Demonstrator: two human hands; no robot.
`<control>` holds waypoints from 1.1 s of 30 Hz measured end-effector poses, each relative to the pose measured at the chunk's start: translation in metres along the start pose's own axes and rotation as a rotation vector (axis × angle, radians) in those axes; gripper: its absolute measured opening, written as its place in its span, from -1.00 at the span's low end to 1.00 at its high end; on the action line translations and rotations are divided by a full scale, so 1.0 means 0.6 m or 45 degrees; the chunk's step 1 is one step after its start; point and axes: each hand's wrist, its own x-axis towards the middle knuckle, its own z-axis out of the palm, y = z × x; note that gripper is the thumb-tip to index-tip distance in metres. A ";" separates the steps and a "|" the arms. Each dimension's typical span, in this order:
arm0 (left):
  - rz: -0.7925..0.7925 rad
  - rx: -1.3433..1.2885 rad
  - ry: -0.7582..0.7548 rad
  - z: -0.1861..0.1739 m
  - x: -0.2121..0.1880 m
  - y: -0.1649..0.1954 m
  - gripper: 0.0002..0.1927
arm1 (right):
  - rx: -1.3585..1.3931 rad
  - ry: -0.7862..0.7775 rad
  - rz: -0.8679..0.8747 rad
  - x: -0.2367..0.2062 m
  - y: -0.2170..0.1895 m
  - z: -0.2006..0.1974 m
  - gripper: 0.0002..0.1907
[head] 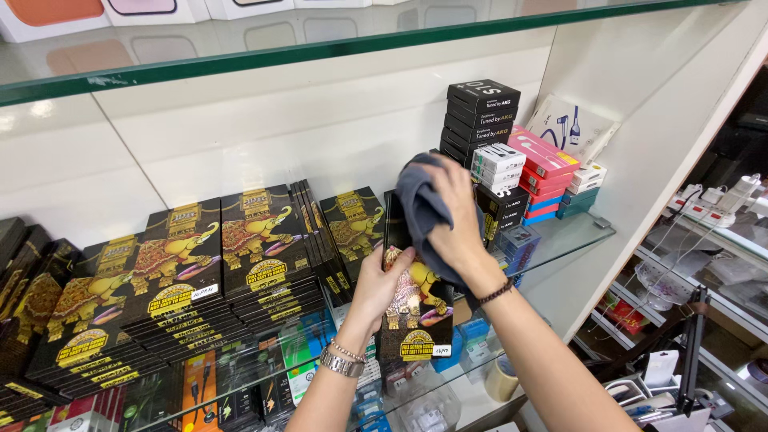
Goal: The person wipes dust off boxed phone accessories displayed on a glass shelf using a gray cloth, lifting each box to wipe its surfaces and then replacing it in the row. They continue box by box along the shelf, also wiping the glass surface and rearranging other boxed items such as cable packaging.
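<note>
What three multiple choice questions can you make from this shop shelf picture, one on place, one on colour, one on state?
1. Where does the black box with the elephant picture stand?
A. on the glass shelf
B. on the floor
C. in a drawer

2. What colour is the cloth?
A. red
B. grey-blue
C. yellow

3. What is the right hand doing?
A. hanging free
B. pressing the cloth to the box
C. holding scissors

Answers:
1 A, it rests upright on the glass shelf.
2 B, the fabric looks grey-blue.
3 B, while the left hand steadies the box.
</note>
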 end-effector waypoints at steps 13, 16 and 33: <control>0.450 0.539 -0.003 0.035 -0.045 0.057 -0.77 | 0.153 -0.188 0.194 0.065 0.068 0.035 -0.73; 0.493 0.502 -0.026 0.028 -0.054 0.066 -0.77 | 0.312 -0.142 0.474 0.053 0.101 0.029 -0.74; 0.557 -0.212 0.296 0.008 0.032 0.091 -0.42 | 0.981 -0.092 1.223 -0.164 0.068 0.004 -0.59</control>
